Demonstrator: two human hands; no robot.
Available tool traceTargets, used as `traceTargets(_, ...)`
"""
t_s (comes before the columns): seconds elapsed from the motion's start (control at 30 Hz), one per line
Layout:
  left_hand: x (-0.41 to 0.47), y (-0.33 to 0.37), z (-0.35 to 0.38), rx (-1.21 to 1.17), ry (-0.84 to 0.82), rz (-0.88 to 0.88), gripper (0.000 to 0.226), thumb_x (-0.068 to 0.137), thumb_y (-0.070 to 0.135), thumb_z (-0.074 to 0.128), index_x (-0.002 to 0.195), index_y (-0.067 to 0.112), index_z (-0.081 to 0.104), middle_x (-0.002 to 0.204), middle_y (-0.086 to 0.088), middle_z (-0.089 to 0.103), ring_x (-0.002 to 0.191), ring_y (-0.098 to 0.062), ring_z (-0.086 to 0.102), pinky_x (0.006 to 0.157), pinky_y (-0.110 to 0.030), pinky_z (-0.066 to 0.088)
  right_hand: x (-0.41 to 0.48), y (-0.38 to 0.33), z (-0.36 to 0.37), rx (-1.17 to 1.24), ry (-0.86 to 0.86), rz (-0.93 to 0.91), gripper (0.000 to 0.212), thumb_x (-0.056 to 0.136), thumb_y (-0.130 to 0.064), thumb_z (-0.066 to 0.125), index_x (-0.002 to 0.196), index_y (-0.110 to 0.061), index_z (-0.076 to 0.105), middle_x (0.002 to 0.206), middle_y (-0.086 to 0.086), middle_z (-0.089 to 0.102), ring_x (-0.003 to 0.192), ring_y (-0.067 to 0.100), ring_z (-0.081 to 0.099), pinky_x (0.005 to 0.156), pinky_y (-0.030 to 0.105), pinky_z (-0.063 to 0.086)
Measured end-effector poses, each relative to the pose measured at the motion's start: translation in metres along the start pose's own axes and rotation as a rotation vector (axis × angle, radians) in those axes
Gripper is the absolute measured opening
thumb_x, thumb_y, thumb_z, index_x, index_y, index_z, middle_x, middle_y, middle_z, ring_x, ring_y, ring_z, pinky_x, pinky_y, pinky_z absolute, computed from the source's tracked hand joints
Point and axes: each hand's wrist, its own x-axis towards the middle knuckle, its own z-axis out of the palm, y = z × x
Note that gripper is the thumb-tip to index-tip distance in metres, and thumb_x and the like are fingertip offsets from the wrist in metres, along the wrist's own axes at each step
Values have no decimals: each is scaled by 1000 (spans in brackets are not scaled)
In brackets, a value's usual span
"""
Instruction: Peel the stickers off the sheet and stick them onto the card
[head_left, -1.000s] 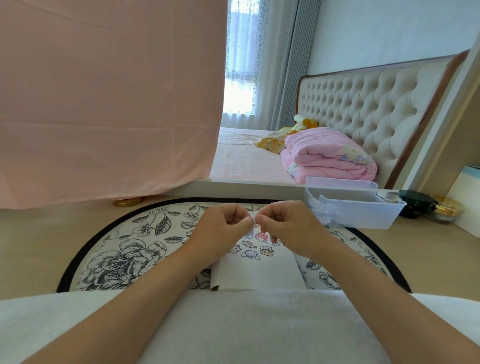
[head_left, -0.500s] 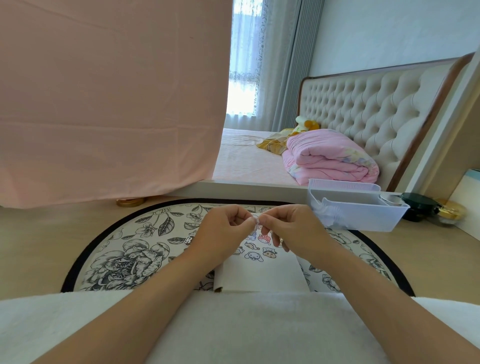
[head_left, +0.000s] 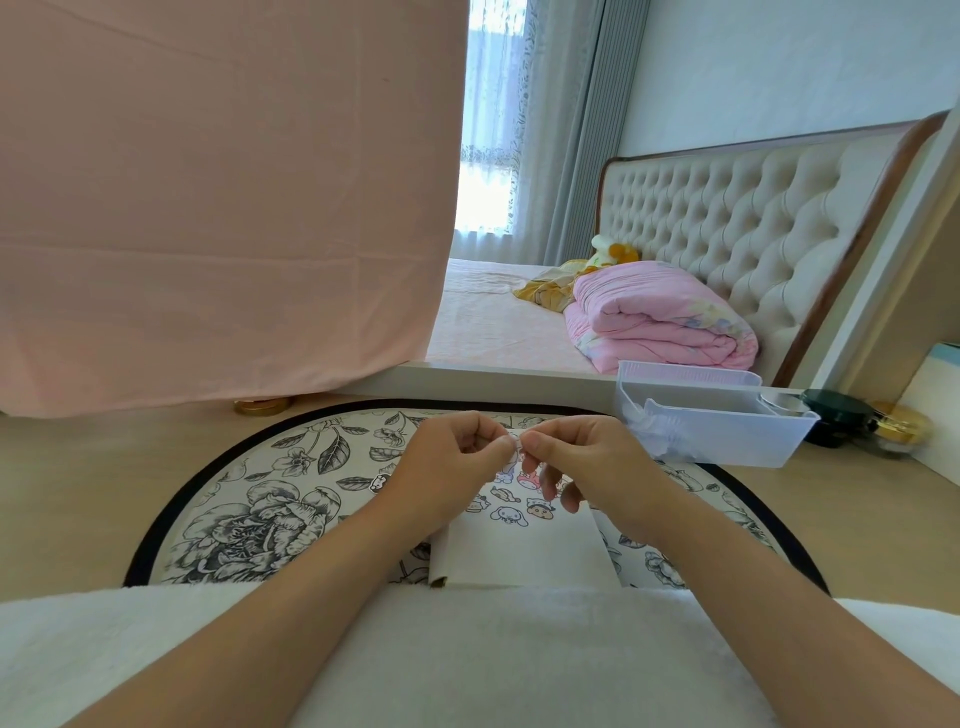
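Both hands meet just above the far end of the card (head_left: 519, 553). The left hand (head_left: 457, 462) and the right hand (head_left: 587, 457) each pinch, thumb against forefinger, one small pale scrap (head_left: 514, 446). It is too small to tell whether it is a sticker or its backing. The right hand's other fingers hang loosely curled over the cartoon stickers (head_left: 511, 513) already on the card. The card lies flat on the round floral counter (head_left: 270, 519), its near edge against a white cloth (head_left: 493, 654). A pale bin (head_left: 727, 431) sits to the right, with a bed (head_left: 498, 322) and a pink quilt (head_left: 660, 317) beyond.
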Motion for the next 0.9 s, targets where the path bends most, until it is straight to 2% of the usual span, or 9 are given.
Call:
traceTargets(0.13,-1,1,1,17,-3,-1,20,91,16,69,72,22,70,61,8,66,60,-10,56,57,-20,46,0,0,-1,-44,13,-8,14,95,-17,66,88,-9,75,75,5,71,54,15,58,43,25,43)
traceTargets(0.23,-1,2,1,11,-3,-1,20,91,17,69,72,22,70,62,7,66,60,-10,56,58,-21,46,1,1,0,-80,15,-30,15,97,-14,64,88,-9,74,74,4,71,54,16,59,42,26,42)
traceTargets(0.4,-1,1,1,25,5,10,19,90,18,68,72,21,70,65,-4,68,60,-12,55,59,-24,46,1,1,3,-73,28,-20,16,98,-14,61,90,-8,74,75,2,71,55,17,60,41,25,42)
traceTargets(0.5,-1,0,1,41,2,22,17,90,16,69,73,18,70,59,8,63,54,-4,51,54,-15,42,1,2,4,-105,44,-23,17,98,-13,61,86,-11,73,73,2,70,54,18,59,41,26,42)
traceTargets(0.57,-1,0,2,53,3,31,16,90,16,69,74,16,71,59,10,62,51,-2,48,51,-13,40,1,2,5,-147,59,-38,20,98,-12,60,83,-13,73,72,1,71,53,18,59,41,25,41)
traceTargets(0.73,-1,-2,0,67,26,38,18,90,18,68,72,20,70,57,10,62,52,-3,49,52,-15,42,3,1,6,-196,77,-78,19,97,-13,63,80,-16,73,69,0,70,50,17,57,43,19,40)
traceTargets(0.9,-1,-1,1,63,22,49,19,90,17,69,72,21,70,57,11,62,52,-3,50,52,-14,42,1,2,8,-211,89,-96,24,98,-10,60,78,-16,71,66,-4,68,48,16,58,44,19,41)
